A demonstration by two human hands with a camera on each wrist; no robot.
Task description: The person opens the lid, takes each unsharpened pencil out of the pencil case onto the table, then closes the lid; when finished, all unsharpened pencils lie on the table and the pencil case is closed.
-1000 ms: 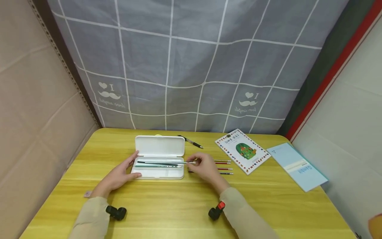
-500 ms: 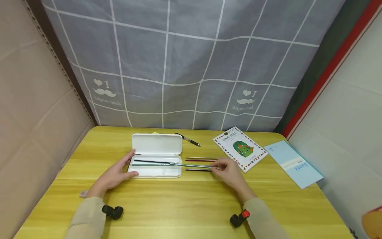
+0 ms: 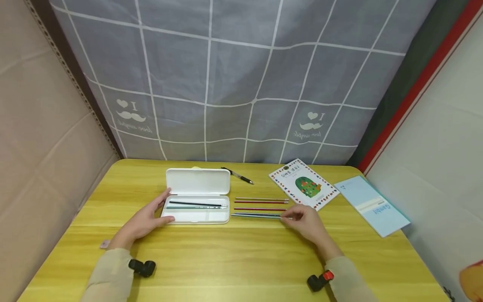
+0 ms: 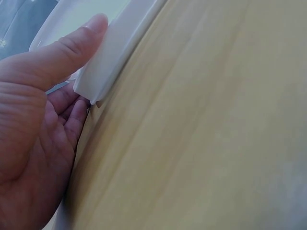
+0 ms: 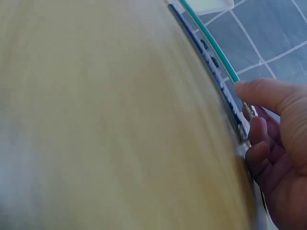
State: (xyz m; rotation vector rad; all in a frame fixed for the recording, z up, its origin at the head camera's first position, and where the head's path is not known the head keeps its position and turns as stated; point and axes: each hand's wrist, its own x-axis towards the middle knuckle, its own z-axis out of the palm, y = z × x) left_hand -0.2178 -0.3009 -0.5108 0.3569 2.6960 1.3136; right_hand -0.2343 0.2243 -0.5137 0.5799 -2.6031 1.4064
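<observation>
Pinching a slim, smooth teal pencil (image 5: pixel 211 40) by its metal-banded end, the right hand (image 3: pixel 305 223) is bringing thumb and bent fingers together around it, with only the thin shaft filling the gap. The pencil is pointing its other end leftward, just short of the near right corner of a glossy white case (image 3: pixel 188 217), and its long axis is running left to right, nearly parallel to the dark pencil (image 5: pixel 211 63) right beside it (whether the two are touching is hard to tell). Beyond them, two red pencils (image 3: pixel 260 209) and a pale pencil (image 3: pixel 260 198) are lying along the same direction on the yellow counter (image 3: pixel 226 256), whose surface is showing streaky wood grain. The left hand (image 3: pixel 145 220) is spreading wide at the left end of the case, its thumb lying over the near rim and its other fingers bending against the outer side, holding it. The case, a shallow rectangle with rounded corners, is standing with its lid (image 3: pixel 198 181) raised, and a black pencil (image 3: pixel 194 204) and a green one are resting inside lengthwise. A slender black pen (image 3: pixel 237 175) is lying aslant behind, and a flat paper booklet (image 3: pixel 299 180) and a pale blue notebook (image 3: pixel 371 205) are lying obliquely to the right.
</observation>
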